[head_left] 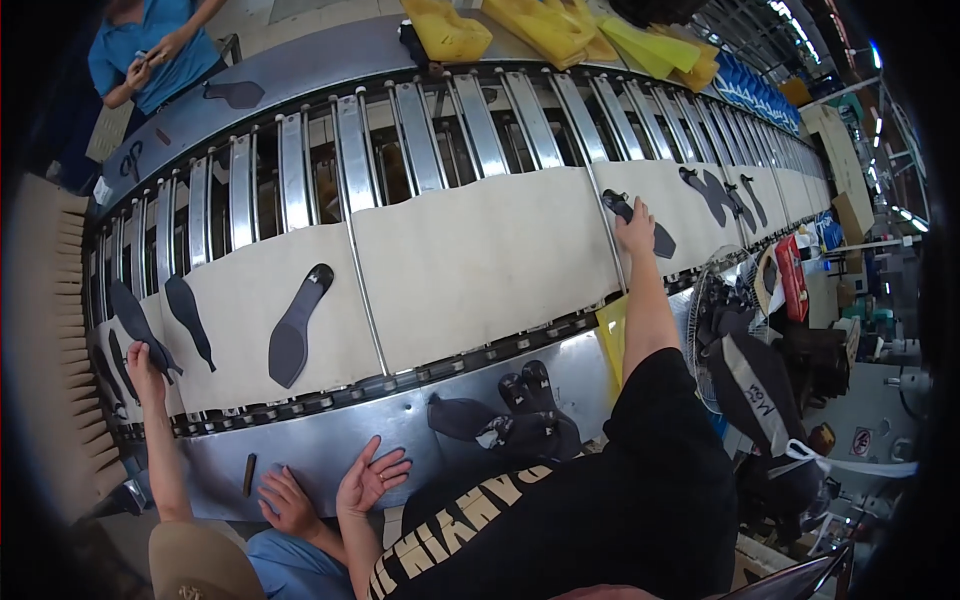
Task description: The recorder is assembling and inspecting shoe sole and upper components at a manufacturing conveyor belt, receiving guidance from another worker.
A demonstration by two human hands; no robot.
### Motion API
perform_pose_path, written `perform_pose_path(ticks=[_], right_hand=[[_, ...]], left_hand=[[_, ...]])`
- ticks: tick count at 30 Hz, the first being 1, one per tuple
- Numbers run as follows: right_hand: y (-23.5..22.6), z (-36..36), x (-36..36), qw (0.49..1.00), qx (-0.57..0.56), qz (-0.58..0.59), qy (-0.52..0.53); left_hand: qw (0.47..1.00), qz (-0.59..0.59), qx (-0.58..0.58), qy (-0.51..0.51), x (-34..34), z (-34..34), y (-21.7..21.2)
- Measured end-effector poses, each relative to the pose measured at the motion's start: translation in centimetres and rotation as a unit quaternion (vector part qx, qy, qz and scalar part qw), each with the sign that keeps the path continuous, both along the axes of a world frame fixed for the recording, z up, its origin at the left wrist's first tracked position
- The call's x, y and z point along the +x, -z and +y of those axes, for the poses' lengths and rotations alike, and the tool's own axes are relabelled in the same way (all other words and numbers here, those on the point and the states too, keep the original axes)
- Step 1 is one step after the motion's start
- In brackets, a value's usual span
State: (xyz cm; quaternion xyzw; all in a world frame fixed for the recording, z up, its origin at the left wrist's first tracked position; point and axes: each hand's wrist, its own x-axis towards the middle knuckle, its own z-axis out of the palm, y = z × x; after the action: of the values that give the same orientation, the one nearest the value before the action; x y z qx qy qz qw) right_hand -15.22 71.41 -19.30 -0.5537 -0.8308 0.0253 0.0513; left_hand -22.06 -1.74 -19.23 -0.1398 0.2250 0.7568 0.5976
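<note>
My right hand reaches far out over the belt, its fingers closed on a dark grey shoe sole with a shiny black end. Part of that sole is hidden under the hand. Nearer to me, my left hand hangs beside the metal ledge, empty, fingers spread and a ring on one finger. To its right, a flat dark sole and a few soles with glossy black ends lie on the ledge. A single sole with a shiny end lies on the belt, left of centre.
Cream cloth panels cover the near side of a metal-slat conveyor. At left, a capped co-worker touches a dark sole. Another person stands across the line. Yellow sheets lie beyond; a fan stands right.
</note>
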Motion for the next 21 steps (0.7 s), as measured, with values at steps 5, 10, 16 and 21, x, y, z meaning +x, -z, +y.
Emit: perform_pose_path(ticks=[5, 10, 16, 21], right_hand=[[-2.1, 0.7, -1.1, 0.992, 0.012, -0.108, -0.062], [-8.1, -8.0, -7.0, 0.949, 0.016, 0.128, -0.288], [-16.8, -29.5, -9.5, 0.648, -0.621, 0.347, -0.274], [-16.4, -41.6, -8.6, 0.461, -0.803, 0.301, -0.230]], left_hand=[[0.999, 0.004, 0.016, 0.032, -0.9, -0.1, -0.5], [0.965, 0.187, -0.125, 0.136, -2.2, 2.3, -3.9], [0.910, 0.388, -0.142, -0.043, -6.6, 12.9, -10.4], [0.911, 0.371, -0.004, -0.179, -6.6, 11.5, -15.5]])
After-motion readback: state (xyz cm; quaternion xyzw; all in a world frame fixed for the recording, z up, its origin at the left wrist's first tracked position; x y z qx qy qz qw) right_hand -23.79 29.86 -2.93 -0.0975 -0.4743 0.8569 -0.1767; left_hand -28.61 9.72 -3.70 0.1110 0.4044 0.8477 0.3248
